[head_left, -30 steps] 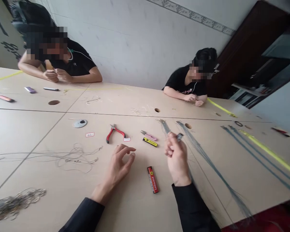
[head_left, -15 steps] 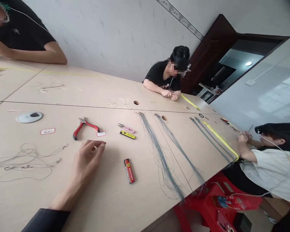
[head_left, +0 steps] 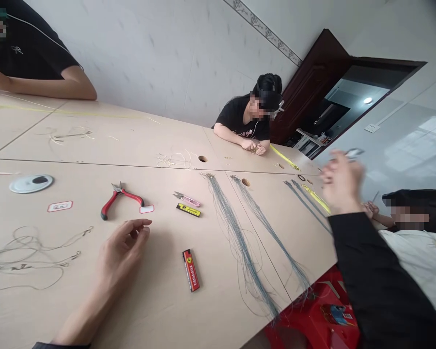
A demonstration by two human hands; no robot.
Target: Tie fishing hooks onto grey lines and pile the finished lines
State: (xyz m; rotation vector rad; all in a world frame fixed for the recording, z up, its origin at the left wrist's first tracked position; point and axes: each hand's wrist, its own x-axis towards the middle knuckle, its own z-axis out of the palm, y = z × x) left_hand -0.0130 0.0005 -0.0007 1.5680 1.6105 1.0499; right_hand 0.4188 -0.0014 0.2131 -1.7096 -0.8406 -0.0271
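Note:
My left hand [head_left: 121,252] rests on the table, fingers loosely curled and a small gap between thumb and index finger; nothing shows in it. Just beyond it lie red-handled pliers [head_left: 120,193], jaws pointing away, and a small red-edged label [head_left: 147,209]. My right hand [head_left: 343,182] is raised over the table's right side, blurred, its fingers bent around a small shiny oval object [head_left: 354,153] whose kind I cannot make out. Between my hands lie a red lighter [head_left: 191,270], a yellow-and-black lighter [head_left: 188,210] and pink thread snips [head_left: 186,198].
Bundles of grey-blue cords [head_left: 236,232] run toward the table's near edge. Loose cords with metal ends [head_left: 39,252] lie at left, near a white oval dish [head_left: 31,183]. Several people sit around the table [head_left: 160,300]. A red stool [head_left: 312,315] stands below its edge.
My right hand has come into view from the lower right, raised with the shiny object. My left hand stays in nearly the same pose on the table. The view has shifted slightly.

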